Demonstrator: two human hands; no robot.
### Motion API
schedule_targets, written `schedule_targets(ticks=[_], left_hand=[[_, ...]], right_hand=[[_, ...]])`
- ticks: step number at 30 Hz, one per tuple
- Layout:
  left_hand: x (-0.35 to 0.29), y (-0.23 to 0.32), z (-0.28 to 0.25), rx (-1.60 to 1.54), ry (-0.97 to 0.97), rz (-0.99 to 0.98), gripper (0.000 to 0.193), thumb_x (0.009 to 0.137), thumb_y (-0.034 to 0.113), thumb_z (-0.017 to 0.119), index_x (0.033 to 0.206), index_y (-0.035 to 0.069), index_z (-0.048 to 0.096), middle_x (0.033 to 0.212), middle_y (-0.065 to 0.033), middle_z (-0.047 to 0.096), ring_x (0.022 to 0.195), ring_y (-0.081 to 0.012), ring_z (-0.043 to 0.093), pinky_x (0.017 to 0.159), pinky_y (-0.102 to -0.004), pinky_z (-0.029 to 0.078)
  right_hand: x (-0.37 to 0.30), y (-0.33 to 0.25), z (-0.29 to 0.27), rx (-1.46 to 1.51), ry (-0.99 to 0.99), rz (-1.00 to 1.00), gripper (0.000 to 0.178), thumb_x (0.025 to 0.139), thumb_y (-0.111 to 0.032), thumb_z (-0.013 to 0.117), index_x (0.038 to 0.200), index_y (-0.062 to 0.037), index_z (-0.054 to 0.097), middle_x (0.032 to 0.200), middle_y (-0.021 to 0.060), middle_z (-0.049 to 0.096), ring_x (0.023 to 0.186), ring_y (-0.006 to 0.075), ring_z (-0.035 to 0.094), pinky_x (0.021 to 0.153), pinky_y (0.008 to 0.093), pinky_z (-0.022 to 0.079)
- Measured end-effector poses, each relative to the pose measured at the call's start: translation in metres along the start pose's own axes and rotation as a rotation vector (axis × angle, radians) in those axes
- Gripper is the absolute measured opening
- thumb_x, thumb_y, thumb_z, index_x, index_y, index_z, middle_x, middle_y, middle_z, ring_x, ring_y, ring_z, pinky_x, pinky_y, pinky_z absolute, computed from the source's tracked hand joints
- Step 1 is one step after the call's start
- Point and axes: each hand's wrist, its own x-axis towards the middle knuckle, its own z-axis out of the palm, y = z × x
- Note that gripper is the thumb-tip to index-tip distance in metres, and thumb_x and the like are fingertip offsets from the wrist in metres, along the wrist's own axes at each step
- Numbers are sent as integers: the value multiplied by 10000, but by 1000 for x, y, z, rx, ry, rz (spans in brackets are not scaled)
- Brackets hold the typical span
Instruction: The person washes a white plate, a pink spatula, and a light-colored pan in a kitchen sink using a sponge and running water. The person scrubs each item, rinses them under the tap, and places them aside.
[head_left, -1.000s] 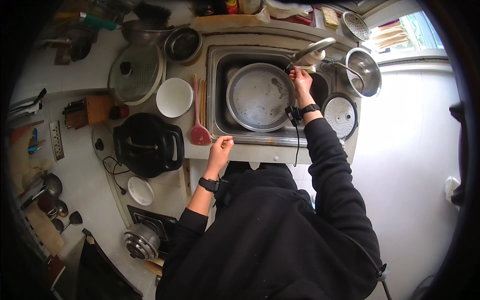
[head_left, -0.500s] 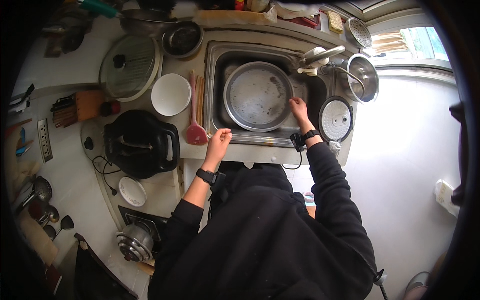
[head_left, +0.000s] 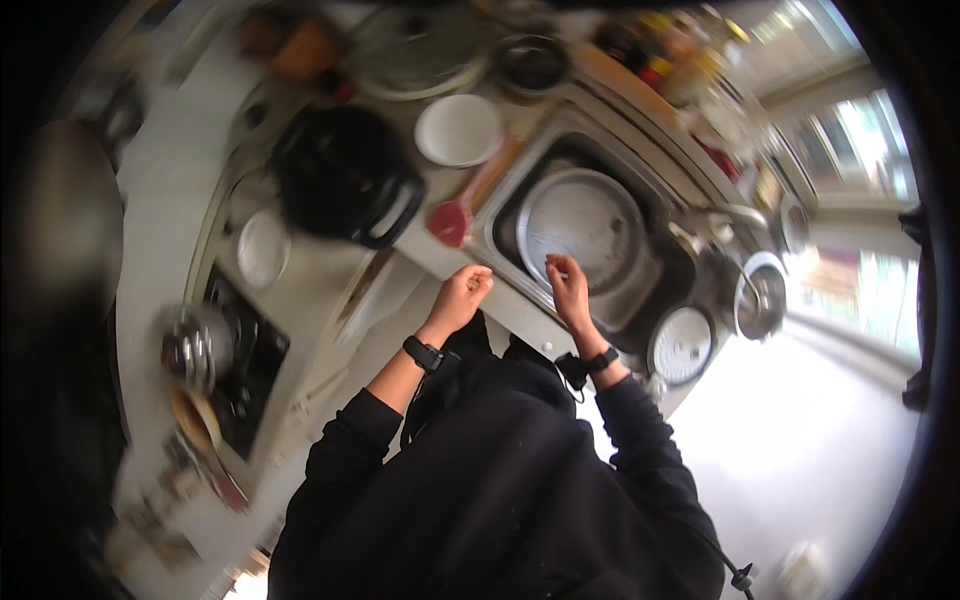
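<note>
A wide round metal pan (head_left: 585, 215) lies in the steel sink (head_left: 655, 290), ahead of me and to the right. In front of the sink's near edge is my left hand (head_left: 463, 297), its fingers curled closed, with nothing visible in them. My right hand (head_left: 568, 288) is over the sink's near edge, close to the pan's near rim, its fingers also curled in and nothing visible between them. Whether it touches the pan, I cannot tell. A red spatula (head_left: 452, 222) rests on the counter left of the sink, below a white bowl (head_left: 460, 130).
Left of the spatula sits a black appliance (head_left: 345, 175) with a handle. A white plate (head_left: 264, 248) and a stove (head_left: 240, 370) with a metal pot (head_left: 195, 345) lie farther left. Right of the sink are a perforated lid (head_left: 682, 345) and a steel bowl (head_left: 760, 305).
The view has turned left, so the sink now appears tilted and farther right. My right hand has left the pan's right rim and come in nearer my left hand.
</note>
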Motion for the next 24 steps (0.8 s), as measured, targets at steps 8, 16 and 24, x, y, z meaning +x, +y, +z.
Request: schedule_targets(ticks=[8,16,24], left_hand=[[-199,-40,-57,-116,476,-165,250,985,194,640,1154,10,629,993,-80,698,862,-155,663,787,-292,532],[-410,-118,-100,-254,942,-275,269,986,232,636,1163,31,649,957,-89,693,822,-153,657,754,-302,526],[-624,-207,-186,-260,1101,-347,283,976,232,646,1164,21,657,979,-108,709,845,-188,668,775,-320,533]], right_hand=[[-98,-96,137,94,-821,-66,227,984,-146,595,1135,17,639,1030,95,703,960,154,655,859,305,512],[-243,-130,294,-78,-1346,-279,222,984,-129,593,1148,14,638,1026,91,704,944,155,661,838,288,516],[-423,-148,462,-107,-1572,-126,230,994,-170,583,1145,-8,645,977,49,691,897,124,649,799,274,514]])
